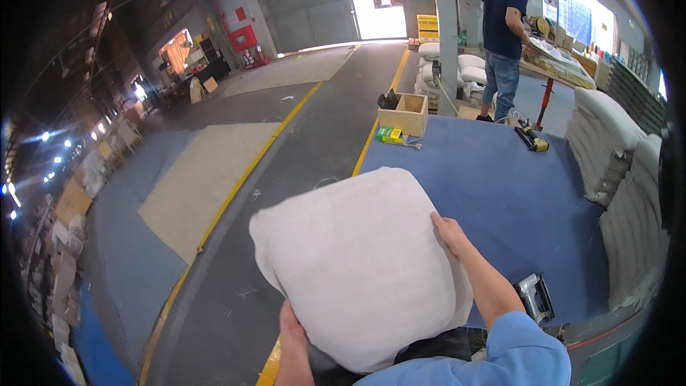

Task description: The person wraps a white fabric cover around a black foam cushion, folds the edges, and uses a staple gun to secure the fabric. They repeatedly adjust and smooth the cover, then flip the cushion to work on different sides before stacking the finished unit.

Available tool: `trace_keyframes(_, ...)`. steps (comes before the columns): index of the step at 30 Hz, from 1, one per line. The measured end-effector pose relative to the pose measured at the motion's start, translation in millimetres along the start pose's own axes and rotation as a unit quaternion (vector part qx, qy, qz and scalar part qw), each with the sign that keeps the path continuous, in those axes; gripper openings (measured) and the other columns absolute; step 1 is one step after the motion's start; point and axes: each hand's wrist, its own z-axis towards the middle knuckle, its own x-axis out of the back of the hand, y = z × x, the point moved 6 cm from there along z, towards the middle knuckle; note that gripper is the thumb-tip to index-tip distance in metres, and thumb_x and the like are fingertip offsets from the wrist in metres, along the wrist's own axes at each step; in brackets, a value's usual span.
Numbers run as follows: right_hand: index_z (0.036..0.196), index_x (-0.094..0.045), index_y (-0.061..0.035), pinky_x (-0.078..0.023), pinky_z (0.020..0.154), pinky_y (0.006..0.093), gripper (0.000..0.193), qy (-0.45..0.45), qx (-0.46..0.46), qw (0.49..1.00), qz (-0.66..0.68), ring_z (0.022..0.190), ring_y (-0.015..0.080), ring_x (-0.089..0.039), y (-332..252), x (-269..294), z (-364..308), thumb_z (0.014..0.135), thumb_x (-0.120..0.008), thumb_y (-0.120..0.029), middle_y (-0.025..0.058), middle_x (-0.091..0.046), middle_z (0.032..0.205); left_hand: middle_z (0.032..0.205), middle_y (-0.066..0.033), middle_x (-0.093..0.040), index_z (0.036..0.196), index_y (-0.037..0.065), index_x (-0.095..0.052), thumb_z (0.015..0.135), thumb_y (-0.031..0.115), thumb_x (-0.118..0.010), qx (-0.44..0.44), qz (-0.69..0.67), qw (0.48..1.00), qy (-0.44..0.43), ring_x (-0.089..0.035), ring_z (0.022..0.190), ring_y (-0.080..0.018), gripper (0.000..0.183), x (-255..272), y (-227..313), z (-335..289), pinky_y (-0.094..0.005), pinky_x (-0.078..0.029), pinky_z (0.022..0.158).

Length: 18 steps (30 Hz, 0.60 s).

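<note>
A plump white cushion (pixel 357 264) is held up in front of me, over the near left corner of a blue-covered table (pixel 500 186). My left hand (pixel 291 325) grips its lower edge from below. My right hand (pixel 449 232) presses against its right side, fingers on the fabric. Both forearms come up from the lower edge, the right one in a light blue sleeve.
On the table lie a black staple gun (pixel 534 297) near my right arm, a yellow-black tool (pixel 532 139), a green box (pixel 389 135) and an open wooden box (pixel 405 113). Stacked cushions (pixel 629 193) stand at the right. A person (pixel 504 36) works at a far bench.
</note>
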Motion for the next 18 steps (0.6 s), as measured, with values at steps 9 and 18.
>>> trace_keyframes(9,0.144,-0.058,0.0085,-0.047,0.109,0.0391,0.076,-0.090,0.011,0.916,0.390,0.127,0.0285,-0.062,-54,-92,-50,0.107,-0.052,-0.058,0.0204,-0.064,0.142,0.125,-0.0157,-0.072,0.136,-0.005,-0.062,0.104,0.033,-0.066,-0.229,0.144,0.955,-0.119,-0.072,0.109,-0.0244,0.049,-185,211,-112,-0.0374,-0.061,0.092)
trace_keyframes(18,0.149,-0.051,-0.0002,-0.049,0.109,0.0503,0.068,-0.257,0.119,0.665,0.691,0.129,0.0317,-0.062,-68,-63,-52,0.109,-0.045,-0.055,0.0180,-0.061,0.144,0.074,-0.0172,-0.069,0.103,0.002,-0.073,0.098,0.010,-0.064,-0.408,0.586,0.608,-0.347,-0.067,0.067,-0.0223,0.014,-392,12,-187,-0.0401,-0.052,0.063)
